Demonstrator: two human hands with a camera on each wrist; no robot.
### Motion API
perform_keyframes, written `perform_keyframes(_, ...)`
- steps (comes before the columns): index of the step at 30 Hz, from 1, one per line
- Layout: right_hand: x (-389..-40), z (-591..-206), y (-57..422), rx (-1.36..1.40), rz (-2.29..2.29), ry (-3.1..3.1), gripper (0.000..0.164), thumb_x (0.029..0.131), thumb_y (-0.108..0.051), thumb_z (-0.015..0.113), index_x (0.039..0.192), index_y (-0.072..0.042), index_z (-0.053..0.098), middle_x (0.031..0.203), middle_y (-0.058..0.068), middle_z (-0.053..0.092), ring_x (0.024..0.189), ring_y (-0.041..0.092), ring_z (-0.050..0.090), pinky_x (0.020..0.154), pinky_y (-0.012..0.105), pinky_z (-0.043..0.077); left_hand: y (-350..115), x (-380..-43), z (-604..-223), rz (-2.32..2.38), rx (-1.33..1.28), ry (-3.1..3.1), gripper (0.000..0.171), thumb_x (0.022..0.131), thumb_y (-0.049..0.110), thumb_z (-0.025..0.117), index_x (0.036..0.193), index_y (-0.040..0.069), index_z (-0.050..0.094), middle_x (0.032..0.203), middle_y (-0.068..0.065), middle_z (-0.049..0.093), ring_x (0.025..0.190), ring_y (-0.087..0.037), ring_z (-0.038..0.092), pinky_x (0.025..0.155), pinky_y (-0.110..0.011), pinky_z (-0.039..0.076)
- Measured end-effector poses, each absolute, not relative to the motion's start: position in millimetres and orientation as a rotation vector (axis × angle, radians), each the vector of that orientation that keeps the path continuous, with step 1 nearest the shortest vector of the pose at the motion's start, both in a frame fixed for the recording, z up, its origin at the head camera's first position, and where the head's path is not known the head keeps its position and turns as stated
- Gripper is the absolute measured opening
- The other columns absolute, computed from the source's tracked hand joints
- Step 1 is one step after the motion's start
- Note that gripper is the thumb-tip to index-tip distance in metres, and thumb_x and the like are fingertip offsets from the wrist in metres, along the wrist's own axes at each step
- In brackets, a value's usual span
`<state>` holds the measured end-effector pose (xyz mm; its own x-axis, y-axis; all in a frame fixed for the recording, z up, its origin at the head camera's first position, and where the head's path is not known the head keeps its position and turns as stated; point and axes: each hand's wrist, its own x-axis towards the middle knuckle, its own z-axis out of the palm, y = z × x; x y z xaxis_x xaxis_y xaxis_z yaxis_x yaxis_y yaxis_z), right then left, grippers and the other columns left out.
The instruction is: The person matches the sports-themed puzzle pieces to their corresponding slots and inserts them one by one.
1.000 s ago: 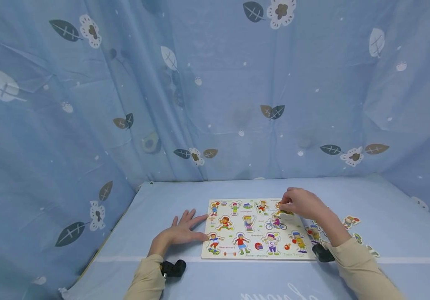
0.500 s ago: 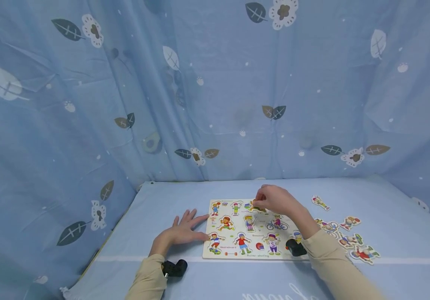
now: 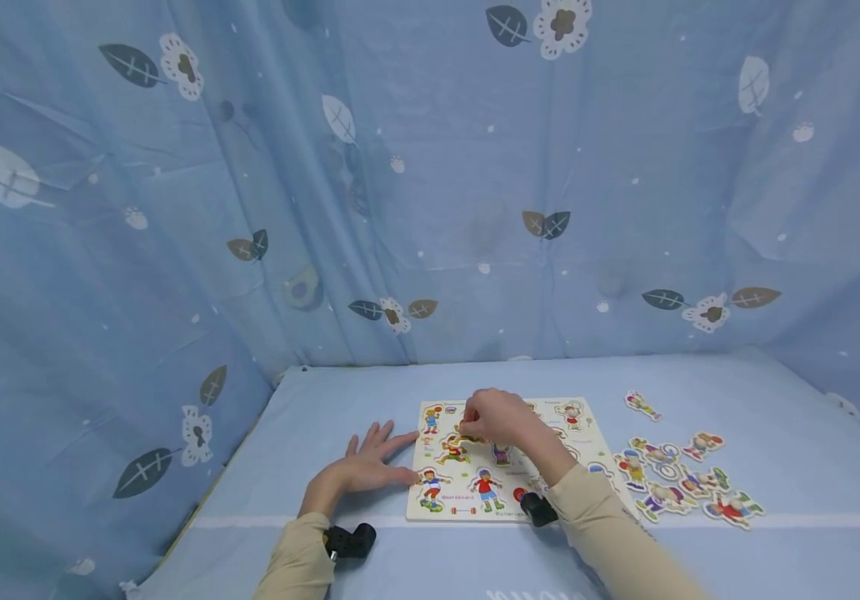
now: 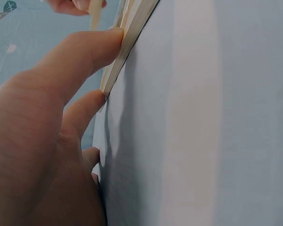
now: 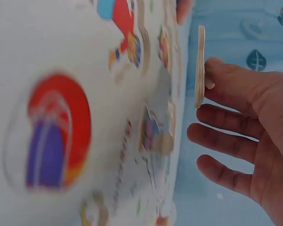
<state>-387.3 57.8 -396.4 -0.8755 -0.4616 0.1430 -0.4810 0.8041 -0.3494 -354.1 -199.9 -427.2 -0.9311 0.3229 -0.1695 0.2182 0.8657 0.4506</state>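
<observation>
A flat wooden puzzle board (image 3: 452, 479) printed with sporting children lies on the table. My left hand (image 3: 358, 471) rests at its left side, fingers spread; in the left wrist view the thumb and a fingertip touch the board's edge (image 4: 132, 40). Over the upper left part of the board, my right hand (image 3: 501, 417) pinches a thin wooden puzzle piece. In the right wrist view this puzzle piece (image 5: 200, 68) is seen edge-on, between thumb and fingers, raised off the board. Its picture is mostly hidden by the hand.
Several loose puzzle pieces (image 3: 732, 507) lie to the right of the board, some overlapping. One piece (image 3: 642, 405) lies apart, farther back. A blue patterned curtain (image 3: 430, 183) hangs behind the table. Each wrist carries a black camera mount (image 3: 351, 542).
My right hand has carried the puzzle piece leftward across the board, from its upper right corner to the upper left part. The left hand has stayed at the left edge.
</observation>
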Motion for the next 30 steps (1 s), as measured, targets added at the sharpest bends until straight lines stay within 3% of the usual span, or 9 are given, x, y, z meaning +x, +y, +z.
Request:
perform_keyframes(7, -383.6, -408.8, 41.1, 0.794, 0.474, -2.951, 0.016, 0.087, -0.026, 0.076, 0.072, -0.020, 0.071, 0.068, -0.011, 0.060, 0.054, 0.007, 0.048, 0.053, 0.026, 0.041, -197.1, -354.0, -431.5, 0.622, 0.425, 2.806, 0.081, 0.082, 0.062, 0.065, 0.152, 0.030, 0.041, 0.165, -0.016, 0.015, 0.152, -0.040, 0.002, 0.118, -0.063, -0.001)
perform_keyframes(15, -371.0, -403.5, 23.5, 0.721, 0.297, -3.006, 0.032, 0.078, -0.026, 0.084, 0.062, -0.016, 0.058, 0.060, -0.006, 0.046, 0.054, 0.010, 0.036, 0.050, 0.025, 0.029, -202.1, -354.7, -431.4, 0.626, 0.419, 2.807, 0.082, 0.081, 0.062, 0.066, 0.152, 0.029, 0.040, 0.165, -0.017, 0.015, 0.152, -0.041, 0.001, 0.118, -0.065, -0.002)
perform_keyframes(21, -368.2, -403.2, 24.9, 0.668, 0.415, -3.008, 0.026, 0.081, -0.024, 0.083, 0.066, -0.016, 0.063, 0.066, -0.008, 0.052, 0.057, 0.009, 0.044, 0.055, 0.026, 0.036, -202.0, -357.8, -430.9, 0.634, 0.432, 2.800, 0.082, 0.081, 0.061, 0.066, 0.152, 0.029, 0.041, 0.164, -0.017, 0.015, 0.152, -0.041, 0.001, 0.117, -0.065, -0.002)
perform_keyframes(27, -364.3, -409.8, 23.5, 0.694, 0.405, -2.945, 0.049, 0.083, -0.021, 0.080, 0.051, -0.017, 0.042, 0.050, -0.007, 0.028, 0.046, 0.009, 0.028, 0.048, 0.024, 0.023, -200.6, -357.4, -431.8, 0.637, 0.428, 2.810, 0.083, 0.080, 0.062, 0.067, 0.152, 0.028, 0.041, 0.164, -0.018, 0.016, 0.151, -0.042, 0.002, 0.117, -0.065, -0.002)
perform_keyframes(30, -363.1, -410.8, 19.2, 0.688, 0.344, -2.939, 0.046, 0.083, -0.023, 0.080, 0.053, -0.019, 0.045, 0.053, -0.008, 0.033, 0.048, 0.008, 0.031, 0.048, 0.024, 0.025, -201.8, -356.5, -431.8, 0.635, 0.413, 2.813, 0.083, 0.080, 0.061, 0.067, 0.151, 0.027, 0.042, 0.164, -0.018, 0.016, 0.151, -0.042, 0.002, 0.117, -0.066, -0.002)
